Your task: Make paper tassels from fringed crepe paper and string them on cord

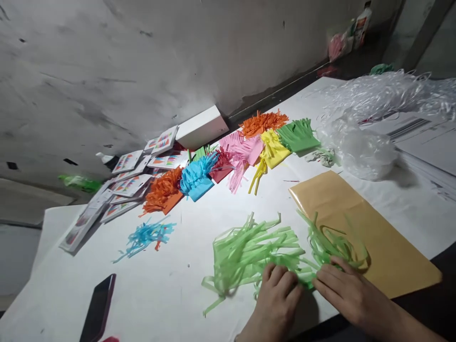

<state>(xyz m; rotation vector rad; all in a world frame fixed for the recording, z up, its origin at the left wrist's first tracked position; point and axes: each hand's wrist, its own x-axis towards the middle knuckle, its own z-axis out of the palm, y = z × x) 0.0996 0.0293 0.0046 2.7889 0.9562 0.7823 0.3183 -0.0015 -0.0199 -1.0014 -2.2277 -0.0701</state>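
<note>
Both hands' grips [280, 289] [347, 287] were closed on light-green fringed tissue paper [254, 251] above the white-covered worktop [149, 289].

Light green paper fringe [245, 256] is being gripped at its near edge by the left hand [280, 289], the strips fanned out across the white-covered table [149, 294]. The right hand [351, 292] is pressed close beside, at a looser green bundle [333, 244] that is draped partly over the tan envelope [359, 228]. Beyond, fringed pieces in orange, blue, red, pink, yellow and darker green are lined up, flanked by printed packets [131, 185]. A phone [98, 308] is laid at the near left.
</note>
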